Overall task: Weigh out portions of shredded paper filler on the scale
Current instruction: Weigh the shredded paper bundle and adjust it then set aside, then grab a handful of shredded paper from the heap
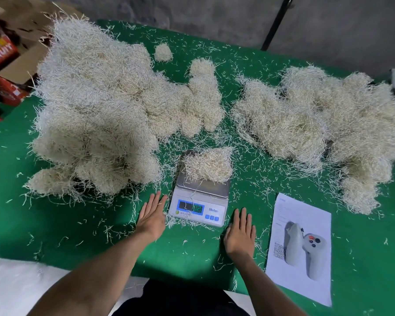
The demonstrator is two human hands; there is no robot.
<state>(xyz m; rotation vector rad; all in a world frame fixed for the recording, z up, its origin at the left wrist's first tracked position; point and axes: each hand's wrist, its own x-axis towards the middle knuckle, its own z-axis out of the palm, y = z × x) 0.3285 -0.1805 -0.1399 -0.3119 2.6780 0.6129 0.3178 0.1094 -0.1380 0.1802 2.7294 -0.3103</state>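
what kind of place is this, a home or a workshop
Most likely a small packing workshop: big heaps of shredded paper filler on a green-covered table, a digital scale holding one portion, and printed fruit cartons stacked by a bare concrete wall.

A small white digital scale [198, 197] sits square on the green cloth, its steel platter toward the far side and a lit display facing near. On the platter rests a loose clump of pale shredded paper [209, 165], spilling a little over the right edge. A big heap of the same filler [96, 106] lies to its left, and another heap [317, 124] to its right.
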